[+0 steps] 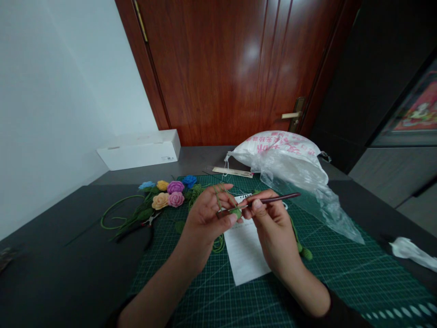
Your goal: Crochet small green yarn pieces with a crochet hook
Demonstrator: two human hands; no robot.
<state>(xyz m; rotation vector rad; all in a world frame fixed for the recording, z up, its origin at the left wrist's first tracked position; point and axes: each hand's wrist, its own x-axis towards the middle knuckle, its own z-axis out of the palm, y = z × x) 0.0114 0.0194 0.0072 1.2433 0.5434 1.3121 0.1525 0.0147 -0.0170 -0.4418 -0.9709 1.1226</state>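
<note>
My left hand (210,214) pinches a small green crochet piece (236,212) between thumb and fingers, with green yarn (218,193) looped over its raised fingers. My right hand (271,218) is closed round a crochet hook (280,198) with a dark red handle. The hook's thin metal shaft points left and meets the green piece. Both hands are close together above a white notepad page (246,250) and a green cutting mat (205,291).
Crocheted flowers (175,187) with green stems lie left of the hands, beside black-handled pliers (150,228). Behind stand a long white box (143,150) and a stuffed white plastic bag (283,155). A crumpled white wrapper (413,253) lies far right.
</note>
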